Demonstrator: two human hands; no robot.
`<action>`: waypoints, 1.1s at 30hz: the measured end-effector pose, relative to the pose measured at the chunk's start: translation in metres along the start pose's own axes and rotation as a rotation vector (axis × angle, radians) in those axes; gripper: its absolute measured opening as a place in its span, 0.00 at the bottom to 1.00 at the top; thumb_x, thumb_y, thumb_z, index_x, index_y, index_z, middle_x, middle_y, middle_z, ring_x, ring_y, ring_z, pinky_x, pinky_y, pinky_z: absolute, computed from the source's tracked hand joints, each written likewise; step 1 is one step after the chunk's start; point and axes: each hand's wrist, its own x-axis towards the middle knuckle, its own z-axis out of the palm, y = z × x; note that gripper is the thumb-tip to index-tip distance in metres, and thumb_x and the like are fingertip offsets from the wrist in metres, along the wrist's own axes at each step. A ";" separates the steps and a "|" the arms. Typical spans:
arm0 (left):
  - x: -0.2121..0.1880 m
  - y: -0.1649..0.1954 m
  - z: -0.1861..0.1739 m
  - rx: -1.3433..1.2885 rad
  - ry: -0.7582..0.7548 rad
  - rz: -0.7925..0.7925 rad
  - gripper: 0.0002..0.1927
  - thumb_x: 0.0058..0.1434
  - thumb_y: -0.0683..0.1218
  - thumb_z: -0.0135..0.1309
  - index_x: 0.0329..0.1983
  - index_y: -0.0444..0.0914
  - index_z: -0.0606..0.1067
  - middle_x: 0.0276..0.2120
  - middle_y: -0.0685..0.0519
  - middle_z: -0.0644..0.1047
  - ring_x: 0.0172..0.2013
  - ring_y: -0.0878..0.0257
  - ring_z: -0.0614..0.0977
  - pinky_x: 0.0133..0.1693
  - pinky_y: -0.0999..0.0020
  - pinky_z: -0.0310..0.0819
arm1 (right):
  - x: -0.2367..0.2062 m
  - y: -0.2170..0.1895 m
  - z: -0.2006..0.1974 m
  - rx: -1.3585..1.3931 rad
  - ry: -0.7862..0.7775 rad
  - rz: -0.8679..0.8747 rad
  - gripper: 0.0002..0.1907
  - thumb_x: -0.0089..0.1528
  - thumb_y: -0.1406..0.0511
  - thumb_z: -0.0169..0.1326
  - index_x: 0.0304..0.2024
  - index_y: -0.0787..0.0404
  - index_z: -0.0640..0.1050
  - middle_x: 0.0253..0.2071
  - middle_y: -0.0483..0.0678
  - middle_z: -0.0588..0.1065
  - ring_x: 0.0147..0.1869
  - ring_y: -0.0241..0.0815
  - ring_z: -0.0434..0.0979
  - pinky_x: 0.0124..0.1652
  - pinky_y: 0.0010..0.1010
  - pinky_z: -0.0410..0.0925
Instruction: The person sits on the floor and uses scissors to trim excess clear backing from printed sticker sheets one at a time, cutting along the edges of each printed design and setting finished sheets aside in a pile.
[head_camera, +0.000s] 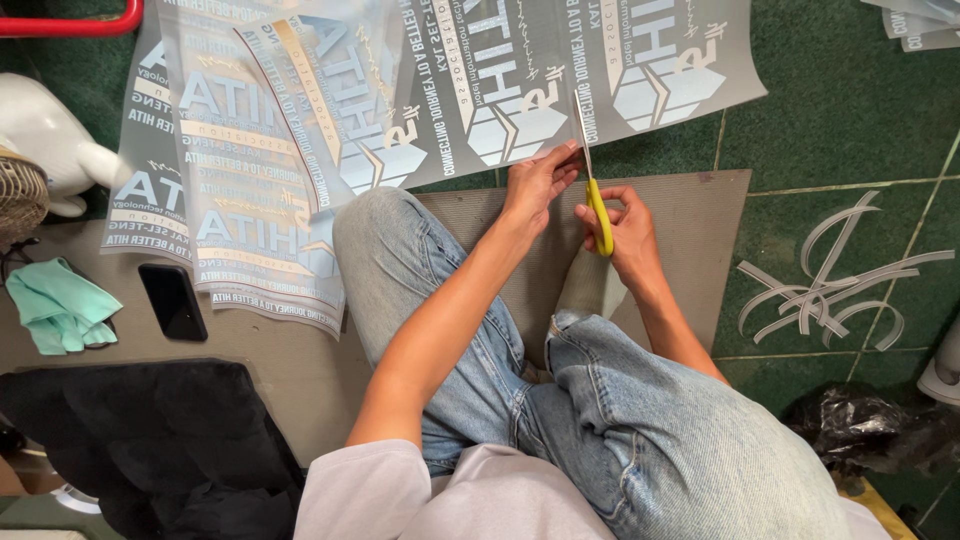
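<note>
My right hand (625, 235) grips yellow-handled scissors (598, 215), whose blades point away from me into the near edge of a grey printed film sheet (520, 70). My left hand (538, 182) pinches the same sheet's edge just left of the blades. I sit on the floor in blue jeans, knees bent, on a grey mat (700, 240).
A stack of similar printed film sheets (250, 180) lies to the left. Beside it are a black phone (173, 301), a green cloth (60, 305), a black bag (130, 440) and a white fan base (40, 130). Cut white strips (830, 285) lie on green floor tiles (850, 110) at right.
</note>
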 end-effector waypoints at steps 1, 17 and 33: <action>0.000 0.002 0.000 0.001 -0.001 -0.009 0.12 0.60 0.45 0.64 0.41 0.30 0.81 0.37 0.49 0.84 0.37 0.65 0.84 0.42 0.72 0.79 | 0.003 -0.001 0.001 -0.006 0.006 0.001 0.22 0.60 0.62 0.66 0.50 0.64 0.70 0.25 0.43 0.75 0.23 0.32 0.74 0.23 0.23 0.65; -0.005 0.013 0.004 0.102 0.045 -0.055 0.12 0.58 0.50 0.66 0.37 0.38 0.83 0.34 0.59 0.82 0.29 0.75 0.76 0.29 0.80 0.67 | 0.034 -0.016 0.002 0.013 -0.020 -0.085 0.19 0.62 0.64 0.65 0.46 0.65 0.70 0.25 0.45 0.75 0.23 0.31 0.74 0.23 0.22 0.64; -0.012 0.011 0.009 0.197 0.036 -0.053 0.12 0.55 0.53 0.68 0.28 0.41 0.79 0.19 0.63 0.69 0.18 0.76 0.66 0.20 0.82 0.57 | 0.075 -0.019 -0.007 0.073 -0.056 -0.180 0.15 0.66 0.65 0.61 0.48 0.67 0.70 0.27 0.46 0.76 0.26 0.33 0.74 0.26 0.22 0.66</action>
